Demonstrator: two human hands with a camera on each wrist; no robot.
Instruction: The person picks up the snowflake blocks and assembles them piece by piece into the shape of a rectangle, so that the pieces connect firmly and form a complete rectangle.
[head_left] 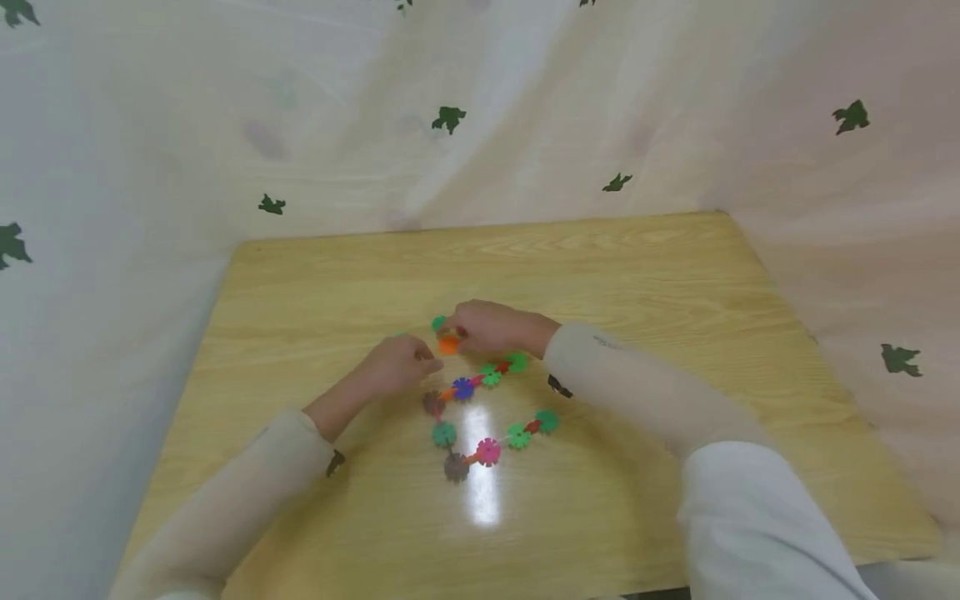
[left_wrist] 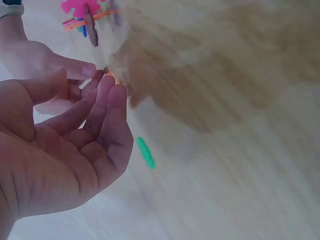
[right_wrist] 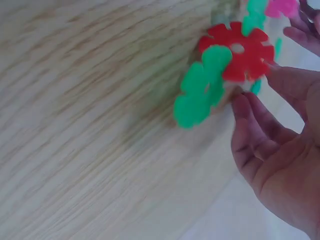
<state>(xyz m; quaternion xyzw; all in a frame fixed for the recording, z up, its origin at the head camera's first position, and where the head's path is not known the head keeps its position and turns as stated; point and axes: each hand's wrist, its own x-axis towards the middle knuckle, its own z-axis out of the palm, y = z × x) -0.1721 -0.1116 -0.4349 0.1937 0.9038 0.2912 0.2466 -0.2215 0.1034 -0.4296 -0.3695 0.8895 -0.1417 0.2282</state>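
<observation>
Over the middle of the wooden table (head_left: 645,275) my two hands meet. My right hand (head_left: 459,333) pinches a small orange snowflake disc (head_left: 447,344), with a green disc (head_left: 438,322) just beyond it. My left hand (head_left: 422,357) reaches in from the left. In the left wrist view the left hand (left_wrist: 95,87) has loosely curved fingers whose tips touch the orange piece (left_wrist: 109,75), the thumb apart. A curved chain of coloured discs (head_left: 488,451) lies below the hands. Its joined red disc (right_wrist: 237,52) and green disc (right_wrist: 200,85) stand by my right hand (right_wrist: 260,92).
A single green disc (left_wrist: 146,152) lies on the wood near my left hand. A pale sheet with dark green leaf marks (head_left: 448,118) surrounds the table on the far and side edges. Bare tabletop stretches to the left, right and back.
</observation>
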